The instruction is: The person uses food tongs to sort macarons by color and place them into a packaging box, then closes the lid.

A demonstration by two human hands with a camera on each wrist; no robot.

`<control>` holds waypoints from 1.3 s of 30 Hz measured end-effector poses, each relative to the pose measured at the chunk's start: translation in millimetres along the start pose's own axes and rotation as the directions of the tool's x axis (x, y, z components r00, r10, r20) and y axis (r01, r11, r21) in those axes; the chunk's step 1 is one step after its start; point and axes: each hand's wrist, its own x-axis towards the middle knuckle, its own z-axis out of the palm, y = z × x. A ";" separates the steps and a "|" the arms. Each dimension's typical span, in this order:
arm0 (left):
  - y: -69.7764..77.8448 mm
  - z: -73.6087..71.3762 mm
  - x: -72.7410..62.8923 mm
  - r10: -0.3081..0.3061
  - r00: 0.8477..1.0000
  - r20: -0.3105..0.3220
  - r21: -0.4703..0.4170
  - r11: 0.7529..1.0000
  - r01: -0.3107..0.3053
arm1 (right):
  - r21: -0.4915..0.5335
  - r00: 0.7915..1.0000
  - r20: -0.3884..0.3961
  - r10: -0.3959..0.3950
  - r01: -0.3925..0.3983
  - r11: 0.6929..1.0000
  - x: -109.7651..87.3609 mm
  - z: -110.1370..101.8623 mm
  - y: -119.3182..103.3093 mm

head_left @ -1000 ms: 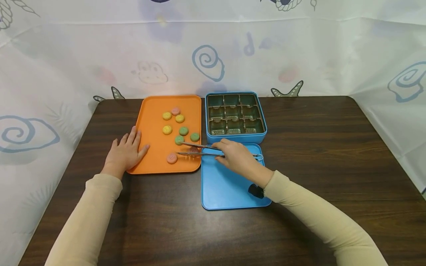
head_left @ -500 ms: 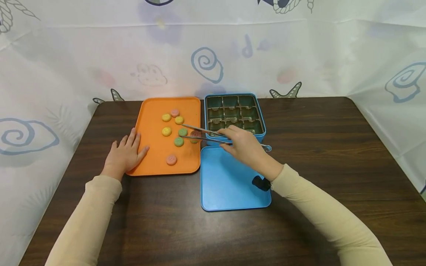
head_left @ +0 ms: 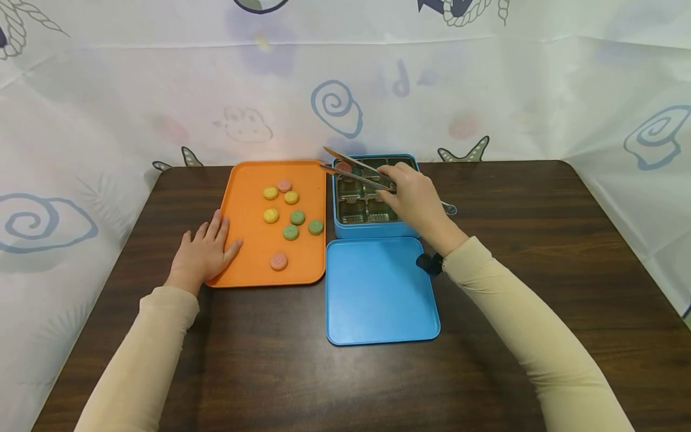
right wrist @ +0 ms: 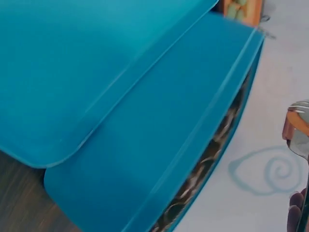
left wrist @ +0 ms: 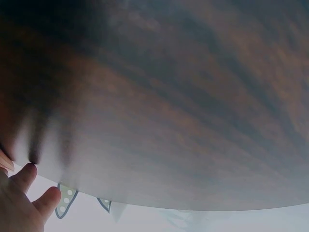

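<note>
My right hand (head_left: pixel 415 195) holds a pair of metal tongs (head_left: pixel 372 177) over the far part of the blue box (head_left: pixel 372 230). Between the tong arms is a pink cookie-like disc (head_left: pixel 344 167), above or in the far-left compartment; which, I cannot tell. The right wrist view shows the tong end (right wrist: pixel 299 128) and my fingertips (right wrist: pixel 295 208) at its right edge. My left hand (head_left: pixel 202 255) rests spread on the left rim of the orange tray (head_left: pixel 243 264). On that tray lie yellow (head_left: pixel 271 215), green (head_left: pixel 290 232) and pink discs (head_left: pixel 278 261).
A flat blue lid-like tray (head_left: pixel 380 300) lies in front of the box, right of the orange tray. The box has a divided insert (head_left: pixel 352 210) with several compartments. Brown tabletop (head_left: pixel 529 240) extends to the right, and a patterned white cloth (head_left: pixel 486 78) hangs behind.
My right hand has moved away from me with the tongs, carrying the pink disc from the orange tray's right side to over the box. My left hand has stayed put.
</note>
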 end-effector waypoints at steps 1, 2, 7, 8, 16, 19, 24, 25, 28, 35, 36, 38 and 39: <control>0.2 0.0 -0.4 0.000 1.000 0.000 0.000 1.000 0.000 | -0.007 1.000 0.006 0.011 -0.011 1.000 2.1 0.7 1.7; 0.3 0.0 -0.6 0.001 1.000 0.001 0.002 1.000 -0.001 | -0.016 1.000 0.008 0.021 -0.021 1.000 4.1 1.9 3.5; 0.3 1.7 -1.2 0.001 1.000 -0.001 -0.002 1.000 -0.001 | -0.047 0.998 0.020 0.056 -0.055 0.997 12.4 10.6 11.2; -0.1 2.3 -0.9 0.001 1.000 -0.002 -0.005 1.000 -0.001 | -0.053 0.998 0.021 0.063 -0.061 0.997 13.8 12.8 12.9; 0.6 2.7 -2.3 -0.003 1.000 -0.010 -0.004 1.000 0.003 | -0.075 0.992 0.048 0.120 -0.117 0.990 20.8 26.8 21.0; 0.9 2.8 -2.2 0.000 1.000 -0.013 0.001 1.000 0.000 | -0.086 0.989 0.062 0.137 -0.132 0.988 21.7 28.8 21.5; 1.1 2.7 -1.4 0.001 1.000 -0.012 0.004 1.000 -0.001 | -0.096 0.985 0.071 0.160 -0.153 0.984 23.6 31.1 21.8; 1.1 2.5 -1.2 0.000 1.000 -0.012 0.003 1.000 0.000 | -0.097 0.984 0.072 0.164 -0.157 0.983 24.0 31.4 21.6; 0.9 1.7 -0.6 -0.002 1.000 -0.011 -0.003 1.000 0.001 | -0.104 0.982 0.078 0.171 -0.162 0.981 24.8 32.6 20.9; 0.0 0.9 1.3 -0.006 1.000 0.004 0.003 1.000 0.006 | -0.126 0.985 0.053 0.165 -0.158 0.979 24.9 34.2 20.8; -0.1 0.9 1.2 -0.006 1.000 0.004 0.003 1.000 0.006 | -0.129 0.986 0.045 0.160 -0.154 0.980 24.8 34.3 20.6; -0.7 1.3 1.3 -0.007 1.000 0.001 0.004 1.000 0.007 | -0.137 0.989 0.024 0.147 -0.143 0.980 24.2 34.5 20.4; -1.2 1.5 1.2 -0.007 1.000 0.001 0.006 1.000 0.007 | -0.143 0.990 0.010 0.138 -0.135 0.980 23.7 34.5 20.2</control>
